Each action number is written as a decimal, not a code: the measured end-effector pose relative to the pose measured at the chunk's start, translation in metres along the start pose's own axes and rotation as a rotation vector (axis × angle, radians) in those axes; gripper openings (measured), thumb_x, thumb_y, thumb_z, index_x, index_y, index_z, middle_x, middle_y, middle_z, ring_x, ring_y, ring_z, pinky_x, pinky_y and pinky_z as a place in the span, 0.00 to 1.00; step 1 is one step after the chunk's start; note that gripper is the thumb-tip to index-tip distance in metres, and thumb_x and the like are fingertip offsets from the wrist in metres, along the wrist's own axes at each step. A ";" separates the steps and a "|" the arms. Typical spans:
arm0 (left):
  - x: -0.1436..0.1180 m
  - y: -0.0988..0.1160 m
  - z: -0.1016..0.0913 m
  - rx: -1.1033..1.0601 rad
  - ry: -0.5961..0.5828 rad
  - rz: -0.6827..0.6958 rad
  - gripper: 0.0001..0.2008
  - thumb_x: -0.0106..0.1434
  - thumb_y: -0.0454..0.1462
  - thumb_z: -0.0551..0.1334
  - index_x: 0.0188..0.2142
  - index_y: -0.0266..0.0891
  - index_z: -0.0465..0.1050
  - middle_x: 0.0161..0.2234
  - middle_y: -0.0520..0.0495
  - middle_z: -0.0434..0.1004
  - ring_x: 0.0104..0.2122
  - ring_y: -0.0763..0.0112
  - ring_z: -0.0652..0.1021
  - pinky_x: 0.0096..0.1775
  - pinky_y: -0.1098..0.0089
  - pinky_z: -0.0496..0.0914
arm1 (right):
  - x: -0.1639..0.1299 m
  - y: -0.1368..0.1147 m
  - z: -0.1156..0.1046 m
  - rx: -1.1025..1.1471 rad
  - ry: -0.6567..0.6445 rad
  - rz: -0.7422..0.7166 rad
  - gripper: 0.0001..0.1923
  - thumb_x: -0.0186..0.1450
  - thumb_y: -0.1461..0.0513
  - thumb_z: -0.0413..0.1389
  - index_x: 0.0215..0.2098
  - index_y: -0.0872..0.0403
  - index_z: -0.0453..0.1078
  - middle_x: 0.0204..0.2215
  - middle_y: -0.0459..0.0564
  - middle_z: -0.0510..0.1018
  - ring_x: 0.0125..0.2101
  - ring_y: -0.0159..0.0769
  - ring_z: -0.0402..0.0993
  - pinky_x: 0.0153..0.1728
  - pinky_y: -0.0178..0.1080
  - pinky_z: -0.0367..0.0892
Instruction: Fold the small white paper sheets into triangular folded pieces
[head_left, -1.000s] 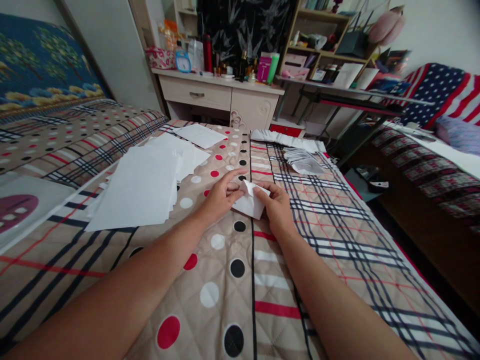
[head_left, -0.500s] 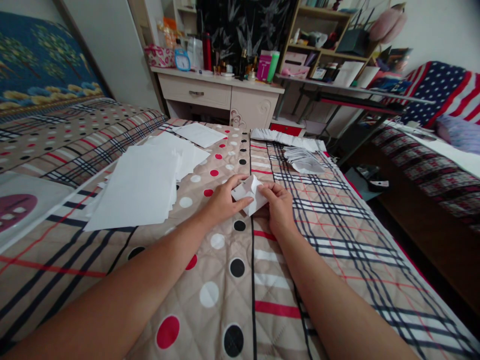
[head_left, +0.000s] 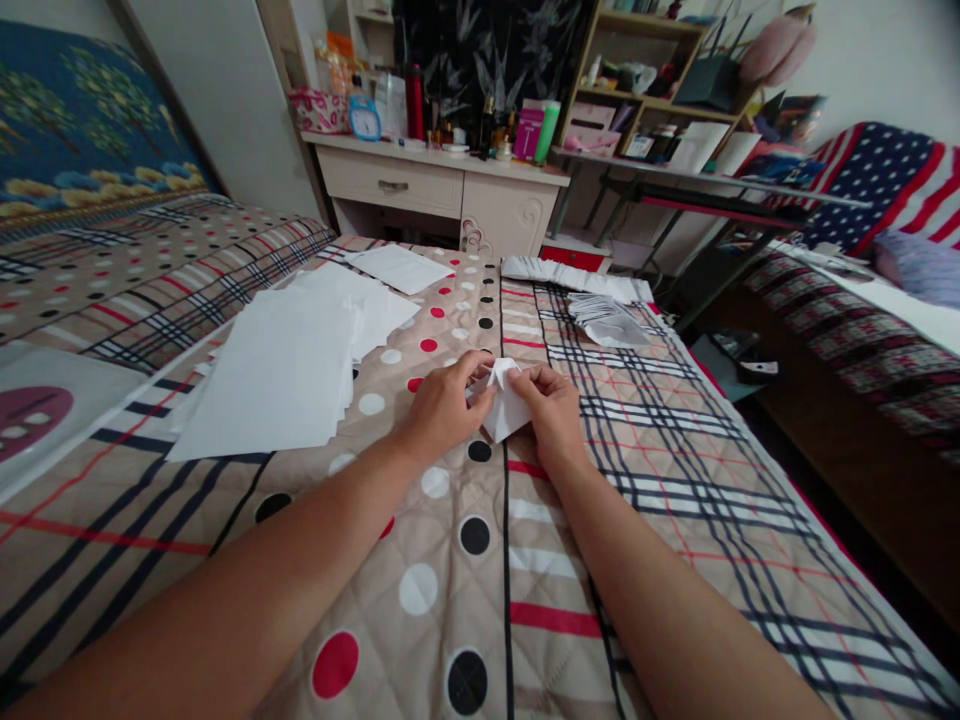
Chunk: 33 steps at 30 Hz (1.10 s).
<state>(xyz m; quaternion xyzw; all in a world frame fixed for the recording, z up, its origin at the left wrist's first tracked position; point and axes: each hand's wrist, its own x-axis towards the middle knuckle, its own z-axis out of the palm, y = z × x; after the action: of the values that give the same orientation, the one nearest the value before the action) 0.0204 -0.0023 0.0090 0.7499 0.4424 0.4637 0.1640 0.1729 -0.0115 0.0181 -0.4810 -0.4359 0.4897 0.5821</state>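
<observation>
A small piece of folded white paper (head_left: 507,412) is between my two hands, just above the patterned bedspread. My left hand (head_left: 448,402) pinches its left side with thumb and fingers. On the other side, my right hand (head_left: 553,402) grips the right edge, thumb pressed near the top folds. The fingers partly cover the paper. To the left lies a loose pile of white paper sheets (head_left: 274,365). Beyond my right hand are a fanned stack of folded paper pieces (head_left: 606,318) and a long row of folded paper (head_left: 577,278).
The quilted bedspread (head_left: 420,640) spreads under everything. At its far side stands a white dresser (head_left: 390,185) crowded with bottles and boxes. A single sheet (head_left: 401,268) lies behind the pile. A plastic bag (head_left: 67,410) rests at the left edge.
The folded paper has turned between my hands, and its top folds now come together in a point. My fingers have shifted slightly along its edges.
</observation>
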 end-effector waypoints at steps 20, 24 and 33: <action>0.004 0.007 -0.003 -0.044 0.194 0.079 0.03 0.61 0.29 0.64 0.32 0.36 0.76 0.35 0.49 0.77 0.37 0.73 0.76 0.39 0.75 0.69 | 0.006 0.003 0.002 -0.217 0.016 0.019 0.22 0.49 0.49 0.63 0.20 0.57 0.60 0.18 0.45 0.62 0.19 0.26 0.54 0.20 0.31 0.49; 0.004 0.007 -0.002 -0.053 0.182 0.121 0.04 0.61 0.28 0.64 0.31 0.36 0.76 0.35 0.49 0.77 0.37 0.74 0.77 0.38 0.76 0.69 | 0.006 0.001 0.003 -0.211 -0.005 0.075 0.23 0.48 0.48 0.63 0.20 0.57 0.60 0.18 0.45 0.62 0.19 0.26 0.55 0.19 0.31 0.49; 0.004 0.007 -0.002 -0.085 0.199 0.142 0.04 0.60 0.28 0.65 0.31 0.36 0.77 0.35 0.49 0.77 0.37 0.74 0.77 0.37 0.76 0.70 | 0.007 -0.003 0.006 -0.230 -0.006 0.108 0.21 0.47 0.49 0.61 0.19 0.57 0.59 0.15 0.44 0.60 0.17 0.26 0.53 0.18 0.31 0.47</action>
<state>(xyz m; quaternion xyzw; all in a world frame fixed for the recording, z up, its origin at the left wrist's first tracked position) 0.0229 -0.0029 0.0165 0.7221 0.3824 0.5644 0.1177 0.1691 -0.0038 0.0226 -0.5660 -0.4644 0.4685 0.4944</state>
